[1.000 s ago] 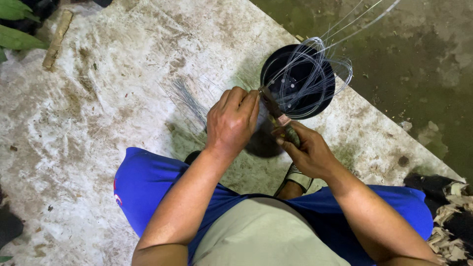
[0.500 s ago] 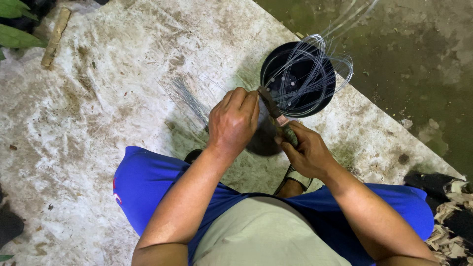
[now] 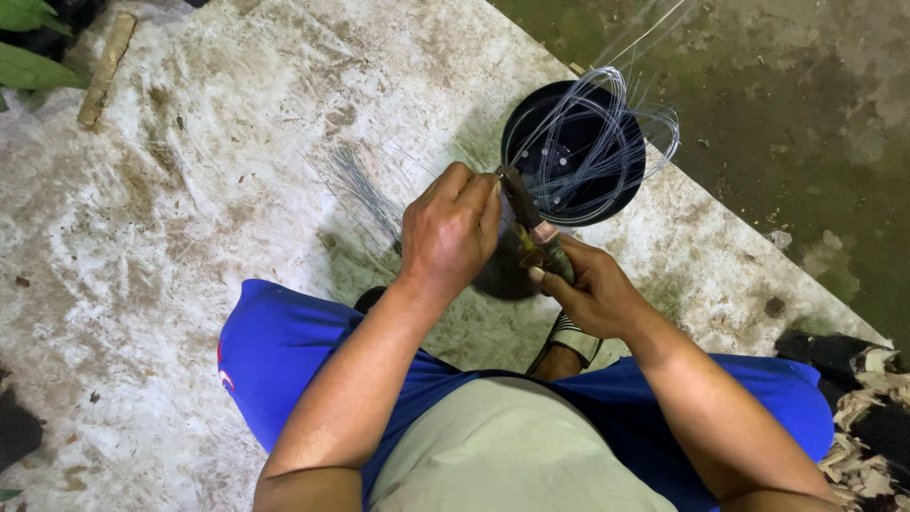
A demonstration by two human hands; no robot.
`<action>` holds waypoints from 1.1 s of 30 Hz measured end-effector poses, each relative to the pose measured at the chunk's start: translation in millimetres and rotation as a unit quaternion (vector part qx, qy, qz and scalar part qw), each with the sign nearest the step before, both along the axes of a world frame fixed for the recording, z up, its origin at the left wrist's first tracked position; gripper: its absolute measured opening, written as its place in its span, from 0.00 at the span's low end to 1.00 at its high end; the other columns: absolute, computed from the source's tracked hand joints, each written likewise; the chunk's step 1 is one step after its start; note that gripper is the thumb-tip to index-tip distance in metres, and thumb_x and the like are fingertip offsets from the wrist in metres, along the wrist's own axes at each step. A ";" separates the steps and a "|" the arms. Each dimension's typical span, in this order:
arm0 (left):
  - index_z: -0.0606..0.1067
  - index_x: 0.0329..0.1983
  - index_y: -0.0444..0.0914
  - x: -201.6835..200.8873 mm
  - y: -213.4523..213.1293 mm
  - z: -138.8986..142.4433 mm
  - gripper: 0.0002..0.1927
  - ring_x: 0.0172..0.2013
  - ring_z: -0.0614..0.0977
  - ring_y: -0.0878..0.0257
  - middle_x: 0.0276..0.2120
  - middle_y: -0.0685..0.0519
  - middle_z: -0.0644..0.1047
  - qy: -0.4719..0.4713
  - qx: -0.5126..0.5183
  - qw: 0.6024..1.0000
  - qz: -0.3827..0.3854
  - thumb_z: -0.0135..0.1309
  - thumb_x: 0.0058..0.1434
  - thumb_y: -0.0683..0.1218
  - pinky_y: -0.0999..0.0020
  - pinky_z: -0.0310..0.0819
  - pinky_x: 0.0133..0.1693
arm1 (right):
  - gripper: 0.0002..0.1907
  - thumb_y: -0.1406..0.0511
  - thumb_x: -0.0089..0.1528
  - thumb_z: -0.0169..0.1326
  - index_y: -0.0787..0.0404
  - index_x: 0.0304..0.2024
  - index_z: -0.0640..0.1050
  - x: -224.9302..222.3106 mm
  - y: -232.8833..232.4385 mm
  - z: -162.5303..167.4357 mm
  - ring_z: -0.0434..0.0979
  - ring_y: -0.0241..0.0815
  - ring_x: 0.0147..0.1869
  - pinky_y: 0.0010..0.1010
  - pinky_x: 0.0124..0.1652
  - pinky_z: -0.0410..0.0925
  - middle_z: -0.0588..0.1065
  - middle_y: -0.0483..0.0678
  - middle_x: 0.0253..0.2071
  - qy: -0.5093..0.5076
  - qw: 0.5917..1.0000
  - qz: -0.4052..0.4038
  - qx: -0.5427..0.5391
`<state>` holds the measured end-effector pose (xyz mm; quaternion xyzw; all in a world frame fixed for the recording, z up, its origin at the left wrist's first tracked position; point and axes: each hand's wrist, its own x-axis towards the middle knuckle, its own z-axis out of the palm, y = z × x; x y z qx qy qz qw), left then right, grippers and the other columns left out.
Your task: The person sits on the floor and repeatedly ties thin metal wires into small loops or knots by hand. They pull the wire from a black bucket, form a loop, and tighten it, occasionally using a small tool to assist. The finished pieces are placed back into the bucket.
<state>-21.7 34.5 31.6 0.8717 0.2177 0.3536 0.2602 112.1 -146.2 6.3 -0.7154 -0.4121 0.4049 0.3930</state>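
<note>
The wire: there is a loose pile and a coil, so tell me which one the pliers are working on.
The coil looping out of the black pot. The pliers, gripped by the right hand, meet its strand beside the left hand; the straight cut pieces lie apart on the concrete.

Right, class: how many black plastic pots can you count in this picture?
1. The black pot sits on the concrete just beyond the right hand, with loops of thin wire inside. Others may lie outside the frame.

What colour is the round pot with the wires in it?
Black. The round pot, with thin pale wires looped inside, shows best in the head view.
</note>
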 end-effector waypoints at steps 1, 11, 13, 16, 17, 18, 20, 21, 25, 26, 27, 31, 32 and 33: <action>0.80 0.41 0.34 -0.4 0.5 0.2 0.05 0.32 0.81 0.55 0.33 0.49 0.75 0.005 -0.011 1.000 -0.004 0.59 0.63 0.39 0.61 0.76 0.32 | 0.07 0.67 0.66 0.57 0.64 0.43 0.78 0.3 -0.4 1.0 0.68 0.32 0.33 0.26 0.32 0.64 0.72 0.46 0.34 -0.036 0.999 0.013 0.028; 0.81 0.37 0.35 0.6 11.7 -9.7 0.05 0.26 0.77 0.64 0.27 0.53 0.76 0.013 -0.237 0.971 -0.030 0.58 0.64 0.42 0.68 0.71 0.29 | 0.10 0.71 0.62 0.56 0.65 0.46 0.76 -6.8 4.8 12.5 0.70 0.33 0.33 0.27 0.31 0.65 0.73 0.45 0.37 -0.072 0.996 0.021 0.054; 0.82 0.36 0.35 1.3 14.3 -14.3 0.06 0.23 0.73 0.66 0.23 0.55 0.75 0.028 -0.325 0.945 -0.034 0.59 0.65 0.43 0.68 0.66 0.28 | 0.10 0.71 0.63 0.57 0.65 0.46 0.75 -7.7 5.0 13.3 0.70 0.34 0.33 0.28 0.32 0.65 0.72 0.46 0.36 -0.074 0.995 0.023 0.067; 0.82 0.37 0.37 3.5 20.7 -21.1 0.06 0.25 0.75 0.72 0.24 0.60 0.78 0.004 -0.397 0.915 -0.068 0.59 0.66 0.44 0.74 0.70 0.31 | 0.10 0.71 0.62 0.57 0.65 0.46 0.75 -6.3 5.3 13.9 0.71 0.37 0.34 0.29 0.33 0.66 0.72 0.48 0.36 -0.105 0.989 0.035 0.094; 0.83 0.38 0.38 3.9 21.6 -23.3 0.06 0.27 0.77 0.75 0.26 0.62 0.79 -0.012 -0.411 0.908 -0.083 0.59 0.67 0.44 0.76 0.73 0.33 | 0.11 0.71 0.62 0.58 0.65 0.46 0.75 -6.0 5.0 14.0 0.72 0.38 0.34 0.29 0.34 0.66 0.72 0.48 0.35 -0.121 0.986 0.041 0.104; 0.82 0.38 0.37 4.3 22.6 -25.3 0.06 0.24 0.73 0.75 0.24 0.61 0.77 -0.011 -0.457 0.886 -0.083 0.58 0.67 0.44 0.76 0.67 0.29 | 0.09 0.70 0.62 0.58 0.65 0.45 0.75 -5.6 5.3 14.0 0.72 0.38 0.35 0.30 0.34 0.66 0.72 0.48 0.35 -0.126 0.986 0.040 0.105; 0.82 0.37 0.37 3.9 22.9 -29.3 0.06 0.20 0.66 0.74 0.20 0.60 0.73 -0.008 -0.545 0.834 -0.084 0.57 0.66 0.43 0.75 0.57 0.23 | 0.07 0.70 0.63 0.58 0.64 0.43 0.75 -6.3 5.0 14.2 0.74 0.40 0.35 0.30 0.35 0.67 0.72 0.49 0.36 -0.137 0.984 0.037 0.104; 0.82 0.38 0.36 3.9 22.4 -31.2 0.06 0.20 0.65 0.74 0.21 0.60 0.72 -0.031 -0.579 0.808 -0.100 0.57 0.66 0.43 0.76 0.57 0.23 | 0.07 0.70 0.63 0.58 0.64 0.43 0.75 -6.9 4.8 14.4 0.74 0.41 0.35 0.31 0.35 0.67 0.72 0.49 0.36 -0.138 0.985 0.034 0.094; 0.80 0.40 0.33 4.2 23.2 -38.3 0.06 0.22 0.65 0.74 0.24 0.58 0.74 -0.101 -0.685 0.707 -0.145 0.57 0.66 0.41 0.77 0.56 0.24 | 0.10 0.71 0.61 0.58 0.65 0.45 0.76 -9.3 5.7 16.3 0.75 0.44 0.36 0.31 0.37 0.68 0.73 0.51 0.38 -0.157 0.982 0.026 0.099; 0.80 0.41 0.32 4.2 23.8 -39.8 0.06 0.22 0.65 0.73 0.25 0.58 0.75 -0.113 -0.705 0.683 -0.153 0.57 0.66 0.40 0.77 0.56 0.24 | 0.11 0.71 0.61 0.59 0.65 0.46 0.76 -9.5 5.9 17.1 0.76 0.44 0.37 0.31 0.38 0.69 0.74 0.51 0.39 -0.166 0.980 0.026 0.110; 0.79 0.41 0.32 3.4 24.6 -41.1 0.06 0.22 0.65 0.73 0.25 0.58 0.73 -0.117 -0.714 0.669 -0.166 0.56 0.67 0.41 0.76 0.55 0.24 | 0.12 0.71 0.61 0.59 0.65 0.47 0.76 -9.1 5.9 17.8 0.77 0.45 0.38 0.31 0.38 0.69 0.74 0.52 0.41 -0.169 0.978 0.026 0.116; 0.79 0.41 0.32 1.5 26.0 -44.3 0.07 0.22 0.63 0.73 0.23 0.60 0.69 -0.125 -0.749 0.616 -0.209 0.55 0.68 0.42 0.76 0.53 0.25 | 0.13 0.72 0.60 0.59 0.65 0.47 0.76 -7.8 5.6 19.1 0.80 0.46 0.40 0.31 0.38 0.71 0.76 0.53 0.46 -0.177 0.974 0.034 0.135; 0.79 0.41 0.32 1.3 26.2 -44.2 0.07 0.22 0.63 0.72 0.23 0.59 0.68 -0.125 -0.757 0.604 -0.216 0.54 0.68 0.42 0.76 0.53 0.25 | 0.13 0.72 0.60 0.59 0.65 0.47 0.76 -7.6 5.5 19.1 0.80 0.46 0.40 0.31 0.38 0.71 0.76 0.53 0.46 -0.177 0.974 0.036 0.138; 0.79 0.42 0.32 1.0 25.9 -43.7 0.07 0.23 0.63 0.72 0.24 0.59 0.68 -0.128 -0.761 0.595 -0.225 0.55 0.68 0.42 0.75 0.53 0.25 | 0.13 0.73 0.59 0.59 0.65 0.47 0.76 -7.7 5.2 18.9 0.80 0.46 0.41 0.31 0.38 0.71 0.76 0.53 0.46 -0.180 0.972 0.040 0.146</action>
